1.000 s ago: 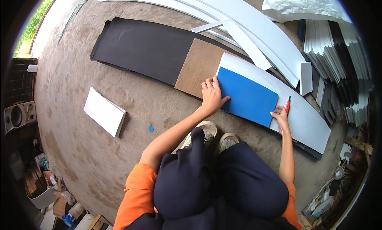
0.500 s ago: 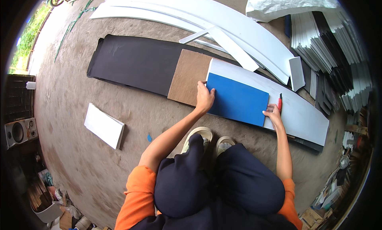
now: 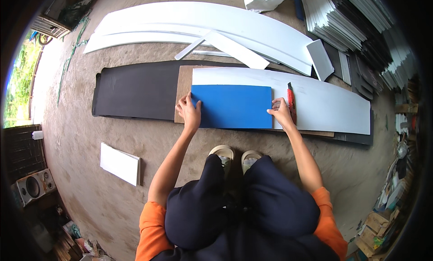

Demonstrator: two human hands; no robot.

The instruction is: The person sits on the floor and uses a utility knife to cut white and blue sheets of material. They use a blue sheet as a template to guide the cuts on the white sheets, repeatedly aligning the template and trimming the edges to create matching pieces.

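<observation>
1. White slabs (image 3: 119, 165) stacked on floor (image 3: 90, 193), apart from the rest
2. Black sheet (image 3: 135, 91) flat on floor, reaching under brown board (image 3: 182, 82)
3. Left hand (image 3: 190, 115) at blue panel's left edge, thumb and fingers apart; cannot tell if it grips
4. Blue panel (image 3: 234, 106) flat on white sheet, between the hands, long side toward the person's feet
5. Right hand (image 3: 283, 115) at panel's right edge, fingers curled, thumb on the edge; cannot tell if it pinches
6. Red cutter (image 3: 291, 102) just beside right fingers, on white sheet (image 3: 336, 103), tip away from person
</observation>
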